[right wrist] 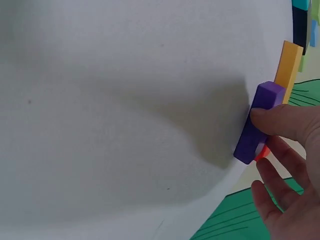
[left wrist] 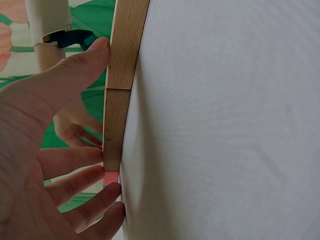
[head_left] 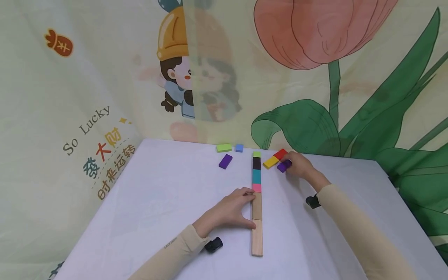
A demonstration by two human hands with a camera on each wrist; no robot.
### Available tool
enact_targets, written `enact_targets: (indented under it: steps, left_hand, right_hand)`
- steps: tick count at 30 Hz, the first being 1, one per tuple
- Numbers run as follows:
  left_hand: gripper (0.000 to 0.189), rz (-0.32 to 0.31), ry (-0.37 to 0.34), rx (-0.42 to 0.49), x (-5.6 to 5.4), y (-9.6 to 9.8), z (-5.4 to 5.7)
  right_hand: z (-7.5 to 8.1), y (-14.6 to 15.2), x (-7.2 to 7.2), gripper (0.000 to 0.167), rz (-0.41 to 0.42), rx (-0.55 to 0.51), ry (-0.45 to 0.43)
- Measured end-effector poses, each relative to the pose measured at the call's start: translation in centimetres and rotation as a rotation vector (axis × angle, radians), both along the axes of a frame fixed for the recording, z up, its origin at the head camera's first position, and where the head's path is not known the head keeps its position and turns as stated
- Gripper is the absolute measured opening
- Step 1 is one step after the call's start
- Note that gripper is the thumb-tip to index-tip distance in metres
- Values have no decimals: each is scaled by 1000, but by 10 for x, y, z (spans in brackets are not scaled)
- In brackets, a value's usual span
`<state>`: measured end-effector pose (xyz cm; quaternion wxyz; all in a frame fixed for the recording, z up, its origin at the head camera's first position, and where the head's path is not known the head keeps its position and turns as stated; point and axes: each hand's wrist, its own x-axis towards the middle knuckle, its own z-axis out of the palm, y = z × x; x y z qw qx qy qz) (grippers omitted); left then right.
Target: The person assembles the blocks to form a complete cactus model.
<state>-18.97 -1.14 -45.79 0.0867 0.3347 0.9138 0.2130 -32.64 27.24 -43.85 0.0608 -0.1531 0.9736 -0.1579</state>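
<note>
A straight row of blocks runs away from me: two plain wooden blocks nearest, then a pink block, a teal block, a black block and a light green block. Along its left side, my left hand spreads thumb and fingers, the tips right at the wooden pieces. My right hand pinches a purple block between thumb and fingers. Beside that block lie a yellow block and a red block, the red one partly hidden by the hand.
Left of the row's far end, a second purple block lies on the white table. Behind it, near the back edge, are a larger light green block and a small blue block. A printed cloth hangs behind the table.
</note>
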Motion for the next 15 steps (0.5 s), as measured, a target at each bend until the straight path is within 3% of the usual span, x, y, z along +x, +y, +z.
enact_targets:
  steps: [5, 9, 15]
  left_hand:
    - [87, 0, -5, -1, 0, 0, 0]
    - [88, -3, -1, -5, -1, 0, 0]
    - [89, -2, -1, -12, 0, 0, 1]
  right_hand:
    - [-2, 4, 3, 32, 27, 58, 40]
    - [1, 3, 11, 32, 21, 27, 5]
    - [7, -15, 40, 36, 62, 33, -38]
